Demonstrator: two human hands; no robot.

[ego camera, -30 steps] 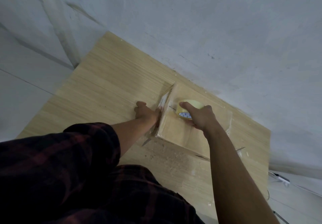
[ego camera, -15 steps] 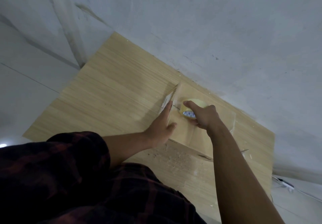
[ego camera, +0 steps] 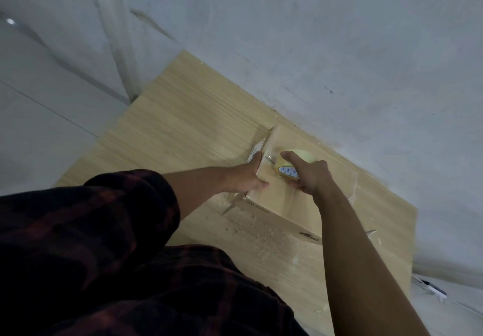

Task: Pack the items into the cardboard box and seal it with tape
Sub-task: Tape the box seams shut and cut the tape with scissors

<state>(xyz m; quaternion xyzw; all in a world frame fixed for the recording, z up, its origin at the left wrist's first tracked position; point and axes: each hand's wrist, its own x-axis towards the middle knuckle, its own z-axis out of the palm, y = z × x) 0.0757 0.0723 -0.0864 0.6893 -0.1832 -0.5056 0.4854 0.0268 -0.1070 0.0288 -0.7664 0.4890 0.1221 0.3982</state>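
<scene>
Sleeve [ego camera: 91, 231] of dark plaid cloth nearest, filling the lower left, with a bare forearm reaching out of it toward the box. Beyond it, left hand [ego camera: 248, 176] clasped over the left top edge of the cardboard box [ego camera: 277, 194]: thumb lying on the top face, fingers running down the side wall, fingertips beside a white label [ego camera: 254, 153]. Just across from it, right hand [ego camera: 311, 176] curled round the tape roll [ego camera: 296, 159], index finger stretched along the rim. Roll standing on edge on the box top, near the left end, blue print showing on its core. Glossy tape strip [ego camera: 294, 206] shining across the top face beneath the right wrist.

Flaps closed, box resting flat on the wooden table [ego camera: 183, 126], toward the far right part and close to the wall [ego camera: 313, 35]. Pale scuffs and dark specks on the tabletop in front of the box.

Farther off, grey plaster wall meeting the table's far edge. Pale floor [ego camera: 39, 100] to the left. White cable [ego camera: 428, 287] lying past the table's right corner.
</scene>
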